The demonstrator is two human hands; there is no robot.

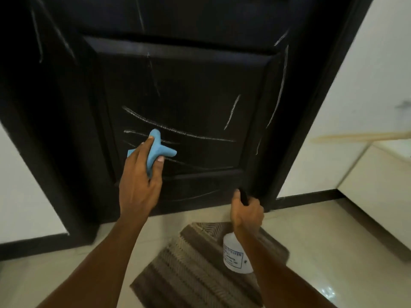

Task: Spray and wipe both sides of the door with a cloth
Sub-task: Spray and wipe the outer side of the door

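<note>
While pale streaks cross its lower panel, head view lists: door, dark, this side judged mid-wipe; other side unseen, presumably left to do. Left hand grips blue cloth against that panel. Right hand holds spray bottle low, above the mat.

White walls with black skirting stand left and right; glossy cream floor tiles carry a brown ribbed doormat; a cream ledge lies far right.
</note>
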